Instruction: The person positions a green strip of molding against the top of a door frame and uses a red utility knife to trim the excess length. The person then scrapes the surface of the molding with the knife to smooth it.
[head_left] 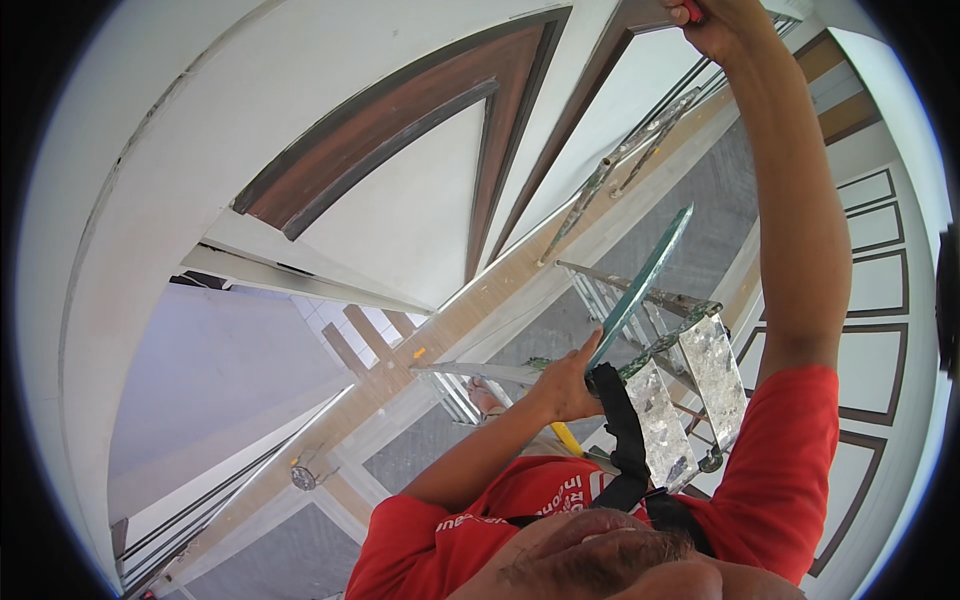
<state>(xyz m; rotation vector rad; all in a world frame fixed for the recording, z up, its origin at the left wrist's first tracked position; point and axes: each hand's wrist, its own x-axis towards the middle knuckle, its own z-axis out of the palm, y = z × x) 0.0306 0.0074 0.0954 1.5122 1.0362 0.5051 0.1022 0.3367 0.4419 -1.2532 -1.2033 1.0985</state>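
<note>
My left hand (570, 388) is closed around the lower end of a long, thin teal board (643, 285), seen nearly edge-on and tilted up to the right. My right arm is stretched up, and my right hand (722, 30) grips a red handle (692, 10) at the top edge of the view. What that handle belongs to is cut off. Just beyond my left hand stands a paint-spattered metal stepladder (712, 370). The white wall nearest my raised hand carries a dark brown wooden frame (395, 115).
A second spattered ladder or trestle (608, 165) leans by the wall. Grey and beige floor (405, 455) lies far below, with a small round wire-framed object (303, 476) on it. White panels with brown borders (876, 370) line the right side. Dark rails (215, 500) run at lower left.
</note>
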